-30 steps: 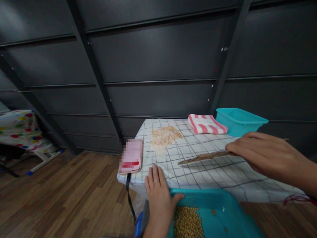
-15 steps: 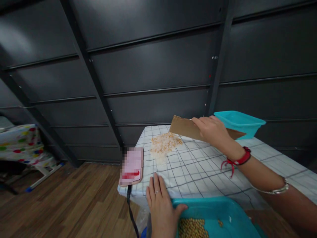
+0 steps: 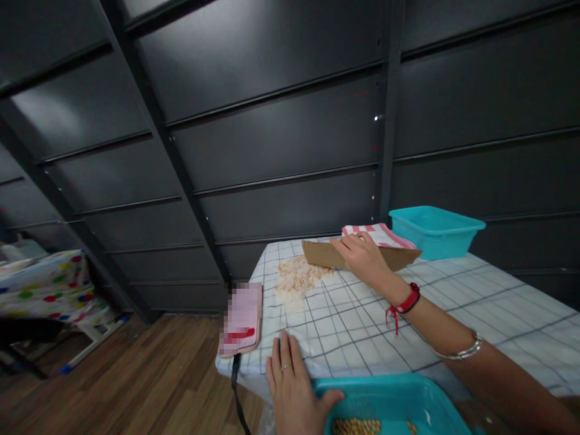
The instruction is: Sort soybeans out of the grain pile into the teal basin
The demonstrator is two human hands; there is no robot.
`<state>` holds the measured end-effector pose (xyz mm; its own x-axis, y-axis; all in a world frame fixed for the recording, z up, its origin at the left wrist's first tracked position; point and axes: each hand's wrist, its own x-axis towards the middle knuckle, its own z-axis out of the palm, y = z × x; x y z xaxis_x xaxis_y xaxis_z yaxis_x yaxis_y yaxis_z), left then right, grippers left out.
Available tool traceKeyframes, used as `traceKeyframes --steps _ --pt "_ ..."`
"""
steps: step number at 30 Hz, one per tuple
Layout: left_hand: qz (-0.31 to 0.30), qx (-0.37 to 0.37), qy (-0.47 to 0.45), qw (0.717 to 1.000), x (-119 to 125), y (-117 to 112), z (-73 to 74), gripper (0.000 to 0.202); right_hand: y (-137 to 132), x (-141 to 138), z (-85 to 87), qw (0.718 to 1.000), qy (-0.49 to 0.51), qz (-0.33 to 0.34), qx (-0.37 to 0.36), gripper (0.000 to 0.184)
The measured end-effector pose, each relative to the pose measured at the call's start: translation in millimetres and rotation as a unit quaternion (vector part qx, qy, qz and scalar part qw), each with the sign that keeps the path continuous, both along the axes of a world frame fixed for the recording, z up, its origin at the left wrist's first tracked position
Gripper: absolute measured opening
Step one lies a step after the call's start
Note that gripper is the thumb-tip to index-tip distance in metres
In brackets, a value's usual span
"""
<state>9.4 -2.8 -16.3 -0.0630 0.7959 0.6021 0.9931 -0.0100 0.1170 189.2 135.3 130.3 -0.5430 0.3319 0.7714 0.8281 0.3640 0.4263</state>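
Note:
My right hand (image 3: 362, 257) grips the top edge of a strip of brown cardboard (image 3: 319, 254), which stands on its long edge on the checked tablecloth. The cardboard's left end reaches a spread heap of pale and yellow grains (image 3: 299, 278). My left hand (image 3: 292, 380) lies with fingers stretched out on the cloth at the table's front edge, its thumb over the rim of a teal basin (image 3: 385, 386). Yellowish-brown beans (image 3: 356, 426) lie in that basin, cut off by the bottom of the view.
Behind the cardboard lies a folded red-and-white striped cloth (image 3: 378, 234). A second teal basin (image 3: 437, 232) stands at the back right. A pink phone (image 3: 242, 317) with a black strap rests at the left table edge. The dark panel wall (image 3: 290, 145) rises behind.
My right hand has moved the cardboard left and a little nearer, its end now at the grains. The striped cloth behind has come into view. My left hand stays at the basin rim.

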Motion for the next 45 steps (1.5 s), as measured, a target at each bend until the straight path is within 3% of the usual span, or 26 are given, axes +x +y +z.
traceKeyframes --steps 5,13,20,29,37,41,45 --pt "-0.027 -0.02 0.005 0.999 1.4 -0.3 1.6 0.088 -1.2 1.9 -2.3 1.0 0.002 0.025 0.009 0.023" --pt "0.001 -0.009 -0.014 1.0 7.5 0.3 0.1 0.092 -13.2 -2.2 3.3 0.995 0.017 0.089 0.043 0.027" --pt "-0.028 -0.057 0.02 0.998 -5.8 1.5 -2.0 0.093 -19.0 -14.9 -3.8 0.985 -0.001 0.163 0.054 0.024" --pt "-0.034 -0.065 0.028 0.997 -10.5 2.9 -5.7 0.098 -13.4 -15.4 -9.6 0.976 -0.011 0.214 0.022 0.028" --pt "-0.009 -0.079 0.006 0.997 -5.0 3.1 0.5 0.098 -9.3 -17.6 -11.8 0.981 0.02 0.187 0.038 0.028" --pt "-0.038 -0.078 0.017 0.996 -9.2 4.8 -3.0 0.098 -8.6 -15.6 -13.8 0.978 0.003 0.208 0.024 0.028" --pt "-0.028 -0.077 0.008 0.997 -9.7 5.0 -3.2 0.098 -9.7 -8.0 -10.1 0.972 0.011 0.231 0.031 0.029"
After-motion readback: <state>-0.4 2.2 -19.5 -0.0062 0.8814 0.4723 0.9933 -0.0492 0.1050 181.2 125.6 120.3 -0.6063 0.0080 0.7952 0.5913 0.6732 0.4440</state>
